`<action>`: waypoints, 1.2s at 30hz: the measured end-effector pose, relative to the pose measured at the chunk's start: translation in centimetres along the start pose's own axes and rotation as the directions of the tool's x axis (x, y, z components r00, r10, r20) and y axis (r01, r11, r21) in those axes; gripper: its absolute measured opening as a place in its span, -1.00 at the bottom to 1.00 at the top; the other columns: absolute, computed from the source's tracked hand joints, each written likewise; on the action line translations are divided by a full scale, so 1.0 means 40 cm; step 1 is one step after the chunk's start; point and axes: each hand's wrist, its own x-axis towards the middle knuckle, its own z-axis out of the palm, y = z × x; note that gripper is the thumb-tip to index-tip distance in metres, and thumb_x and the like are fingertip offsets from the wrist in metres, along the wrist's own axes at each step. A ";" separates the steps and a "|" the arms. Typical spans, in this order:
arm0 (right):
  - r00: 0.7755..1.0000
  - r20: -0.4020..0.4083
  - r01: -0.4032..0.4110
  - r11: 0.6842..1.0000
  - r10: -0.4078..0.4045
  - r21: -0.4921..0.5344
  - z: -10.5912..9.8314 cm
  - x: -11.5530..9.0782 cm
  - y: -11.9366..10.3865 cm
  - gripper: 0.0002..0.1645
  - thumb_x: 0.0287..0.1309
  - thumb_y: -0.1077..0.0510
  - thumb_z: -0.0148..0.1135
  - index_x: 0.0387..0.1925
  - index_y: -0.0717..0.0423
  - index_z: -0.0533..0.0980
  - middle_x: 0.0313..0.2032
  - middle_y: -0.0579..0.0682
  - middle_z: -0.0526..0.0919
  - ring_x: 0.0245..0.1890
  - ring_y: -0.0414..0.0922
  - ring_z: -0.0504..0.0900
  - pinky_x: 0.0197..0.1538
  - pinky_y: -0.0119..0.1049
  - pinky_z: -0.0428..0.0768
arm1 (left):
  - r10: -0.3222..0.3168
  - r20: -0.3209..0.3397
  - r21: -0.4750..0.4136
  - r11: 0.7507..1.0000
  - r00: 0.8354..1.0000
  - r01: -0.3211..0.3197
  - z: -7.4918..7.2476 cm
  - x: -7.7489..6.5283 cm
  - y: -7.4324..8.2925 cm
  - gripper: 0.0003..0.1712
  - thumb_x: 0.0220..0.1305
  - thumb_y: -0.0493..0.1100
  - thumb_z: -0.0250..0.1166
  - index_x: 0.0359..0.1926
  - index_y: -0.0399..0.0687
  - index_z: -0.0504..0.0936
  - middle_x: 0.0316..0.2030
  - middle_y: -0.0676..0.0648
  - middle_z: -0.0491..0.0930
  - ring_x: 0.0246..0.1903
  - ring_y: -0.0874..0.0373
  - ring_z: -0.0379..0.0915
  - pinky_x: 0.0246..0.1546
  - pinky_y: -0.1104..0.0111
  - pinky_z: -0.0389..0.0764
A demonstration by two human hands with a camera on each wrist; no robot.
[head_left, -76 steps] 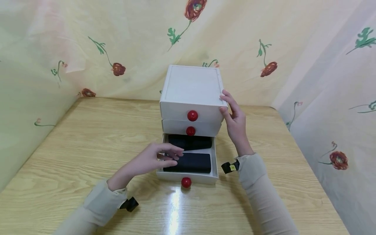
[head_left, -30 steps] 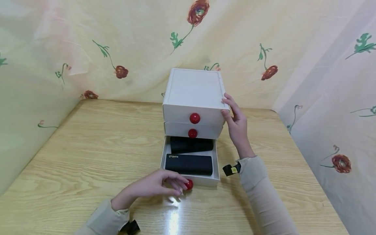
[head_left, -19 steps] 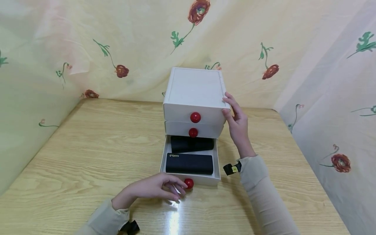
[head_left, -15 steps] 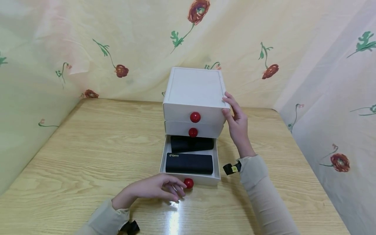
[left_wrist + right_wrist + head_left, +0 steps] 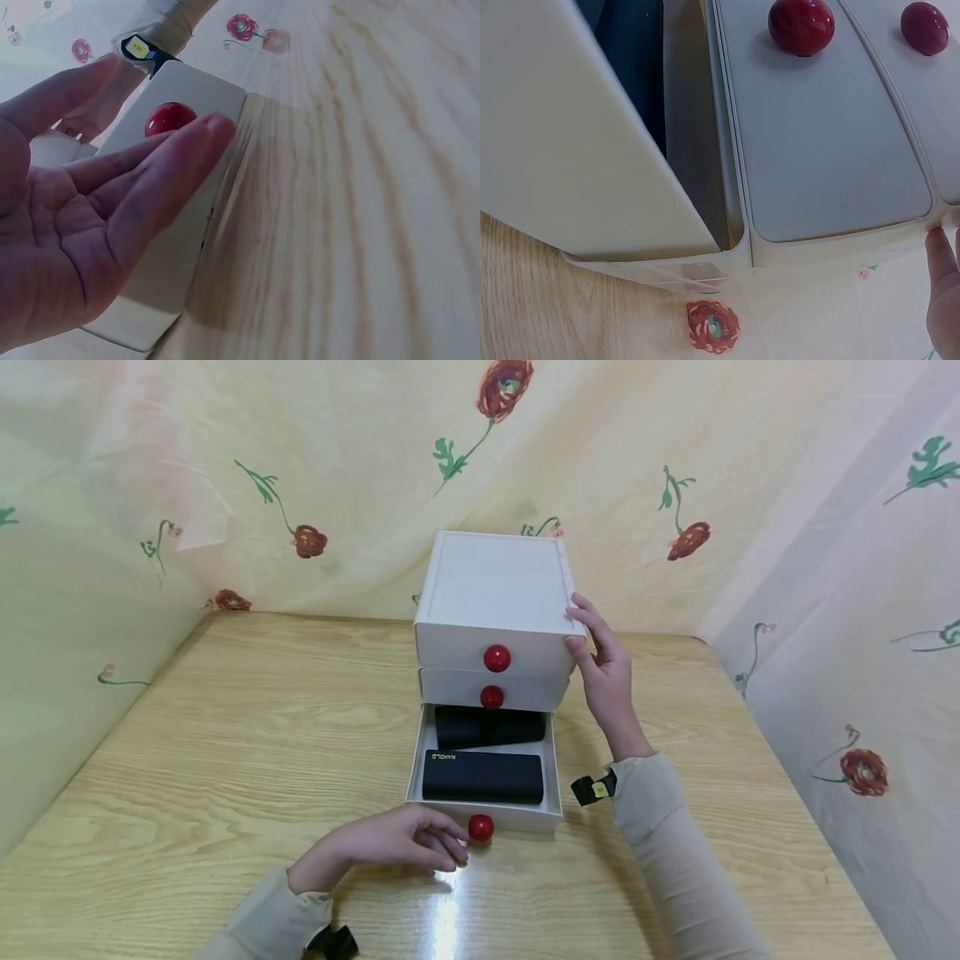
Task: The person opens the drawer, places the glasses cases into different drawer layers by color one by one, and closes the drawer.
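A white drawer unit (image 5: 498, 581) with red ball knobs stands on the wooden table, its bottom drawer (image 5: 553, 777) pulled out. Inside the drawer lie two black oblong cases, the front case (image 5: 482, 778) with small gold lettering, the rear case (image 5: 491, 727) slightly slanted and partly under the drawer above. My left hand (image 5: 393, 839) hovers at the drawer's front with fingers loosely bent, just left of the bottom knob (image 5: 481, 827); it holds nothing. My right hand (image 5: 606, 681) holds the unit's upper right front corner, fingertips over the top edge and thumb at the front.
The upper knob (image 5: 497, 657) and middle knob (image 5: 492, 697) sit on drawers that are pushed in. Flower-printed cloth (image 5: 360, 460) hangs behind and at both sides of the table (image 5: 285, 718).
My left hand has come from above the drawer down to its front, then drawn slightly left off the knob. The front case's lettering is uncovered. My right hand keeps its place.
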 end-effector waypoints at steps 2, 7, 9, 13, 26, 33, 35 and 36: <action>1.000 0.001 -0.003 1.000 0.003 -0.004 0.000 0.001 -0.001 -0.56 0.37 0.09 0.10 0.24 0.05 0.45 0.37 -0.24 0.35 0.45 -0.23 0.20 0.27 -0.25 0.50 | -0.010 -0.004 -0.002 1.000 1.000 0.010 0.001 0.000 0.001 -0.52 0.33 -0.27 0.22 0.19 -0.47 0.44 0.01 -0.35 0.61 -0.06 0.06 0.64 -0.12 0.36 0.69; 1.000 0.002 0.000 1.000 0.000 -0.004 0.001 0.001 -0.003 -0.57 0.37 0.09 0.10 0.23 0.06 0.46 0.37 -0.24 0.36 0.44 -0.23 0.21 0.24 -0.33 0.52 | -0.033 -0.018 -0.022 0.999 0.999 0.032 0.009 0.004 -0.001 -0.53 0.32 -0.28 0.23 0.17 -0.47 0.44 0.01 -0.34 0.62 -0.07 0.05 0.64 -0.10 0.30 0.70; 1.000 0.007 0.008 1.000 -0.008 0.003 0.001 0.002 -0.004 -0.57 0.37 0.09 0.11 0.22 0.09 0.46 0.37 -0.23 0.37 0.44 -0.23 0.21 0.21 -0.39 0.53 | -0.042 -0.027 -0.037 0.998 0.999 0.041 0.013 0.007 -0.003 -0.54 0.31 -0.28 0.23 0.16 -0.47 0.44 -0.01 -0.33 0.63 -0.09 0.06 0.64 -0.10 0.28 0.70; 1.000 0.013 0.016 1.000 -0.016 0.005 0.001 0.003 -0.005 -0.56 0.37 0.09 0.11 0.22 0.11 0.46 0.37 -0.22 0.37 0.45 -0.23 0.21 0.20 -0.40 0.54 | -0.062 -0.041 -0.108 0.992 0.997 0.057 0.019 0.012 -0.006 -0.51 0.31 -0.33 0.20 0.20 -0.50 0.38 -0.03 -0.34 0.62 -0.12 0.10 0.64 -0.11 0.25 0.70; 1.000 0.012 0.010 1.000 -0.010 0.009 0.000 -0.002 -0.001 -0.55 0.37 0.08 0.11 0.23 0.10 0.45 0.37 -0.23 0.36 0.45 -0.23 0.21 0.24 -0.29 0.52 | -0.059 -0.030 -0.216 0.975 0.998 0.051 0.025 0.023 -0.010 -0.54 0.33 -0.35 0.18 0.20 -0.49 0.39 0.01 -0.38 0.57 -0.14 0.12 0.63 -0.11 0.19 0.70; 1.000 0.008 -0.001 1.000 0.001 0.001 -0.001 -0.001 -0.004 -0.56 0.37 0.08 0.11 0.23 0.07 0.45 0.37 -0.24 0.36 0.45 -0.24 0.21 0.25 -0.30 0.52 | -0.037 -0.078 -0.168 0.986 0.996 0.023 0.030 0.029 -0.006 -0.53 0.31 -0.32 0.22 0.18 -0.49 0.41 0.02 -0.37 0.58 -0.11 0.14 0.62 -0.10 0.26 0.70; 1.000 0.008 0.001 1.000 -0.001 0.002 -0.001 0.001 -0.003 -0.56 0.37 0.09 0.11 0.23 0.07 0.45 0.37 -0.24 0.36 0.44 -0.23 0.21 0.23 -0.35 0.53 | -0.046 -0.101 -0.157 0.987 0.994 0.030 0.033 0.031 -0.004 -0.51 0.29 -0.32 0.23 0.19 -0.49 0.41 0.02 -0.36 0.59 -0.10 0.12 0.63 -0.11 0.27 0.70; 1.000 0.007 0.003 1.000 -0.003 0.002 -0.001 0.001 -0.002 -0.56 0.37 0.09 0.11 0.23 0.08 0.45 0.37 -0.24 0.36 0.44 -0.23 0.21 0.21 -0.37 0.53 | -0.051 -0.111 -0.151 0.988 0.993 0.034 0.034 0.031 -0.003 -0.50 0.29 -0.32 0.24 0.19 -0.49 0.41 0.02 -0.35 0.60 -0.09 0.11 0.64 -0.11 0.27 0.70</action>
